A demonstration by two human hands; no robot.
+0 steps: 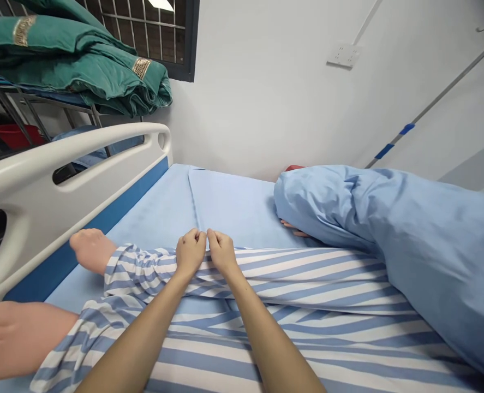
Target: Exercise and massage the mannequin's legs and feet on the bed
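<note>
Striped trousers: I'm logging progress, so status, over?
Left hand, right hand curled closed at the striped trousers; grip on them unclear. Blue cover over the trousers' upper end; nothing blocking the hands.

White wall (245,120) fills upper centre; barred, dark-framed window (160,43) upper left, socket panel (344,55) upper right, cream bed-end board (102,191) at left.

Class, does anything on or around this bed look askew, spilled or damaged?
Nothing looks spilled or damaged. The striped trousers are bunched in creases near both ankles, while smoother higher up, and the blue cover lies rumpled at the right, untidy beside the flatter sheet.
</note>
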